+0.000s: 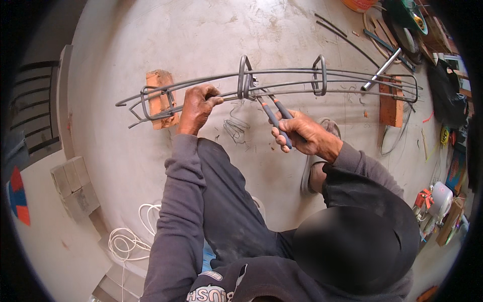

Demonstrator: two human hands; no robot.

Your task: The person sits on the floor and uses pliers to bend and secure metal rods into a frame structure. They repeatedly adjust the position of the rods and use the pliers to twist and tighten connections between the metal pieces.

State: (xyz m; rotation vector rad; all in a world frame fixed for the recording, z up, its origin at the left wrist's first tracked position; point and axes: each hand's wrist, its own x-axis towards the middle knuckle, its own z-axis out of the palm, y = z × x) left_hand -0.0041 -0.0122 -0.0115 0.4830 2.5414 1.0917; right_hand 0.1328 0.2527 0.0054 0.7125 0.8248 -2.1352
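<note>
A long cage of steel rebar (287, 72) lies crosswise before me, its ends resting on an orange brick (160, 80) at left and another orange brick (391, 105) at right. Bent steel stirrups (320, 75) ring the long rods, two of them close together near the middle. My left hand (197, 106) is closed on a lower rod, just left of that pair. In my right hand (304, 133) are pliers (270, 117) with grey and orange handles; their jaws meet the cage at the middle stirrups and are partly hidden. Below lies a loose tangle of thin wire (234, 126).
A shiny metal tube (383, 68) leans across the cage's right end. Loose rods (347, 39) lie beyond it. Tools and a black bag (449, 95) crowd the right side. White cable (126, 245) and grey blocks (75, 186) are at lower left.
</note>
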